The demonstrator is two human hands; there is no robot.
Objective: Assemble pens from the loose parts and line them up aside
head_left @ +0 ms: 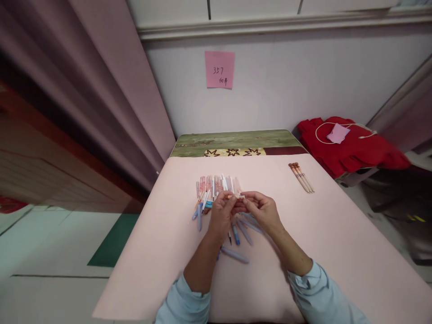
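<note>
My left hand (pixel 221 215) and my right hand (pixel 261 209) meet over the middle of the pink table (pixel 337 243). Together they pinch a small pen part (pixel 235 196) between the fingertips; both hands are closed on it. Under and around the hands lies a heap of pen parts (pixel 216 186): clear barrels with pink print at the back, blue caps and barrels (pixel 235 255) nearer me. A few assembled peach-coloured pens (pixel 301 177) lie side by side at the far right of the table.
A pink sticky note (pixel 219 69) marked 357 hangs on the wall. Patterned green cloth (pixel 232 140) covers the table's far end. A red cloth (pixel 351 146) with a white cable lies on a seat to the right. A curtain (pixel 101 90) hangs at left.
</note>
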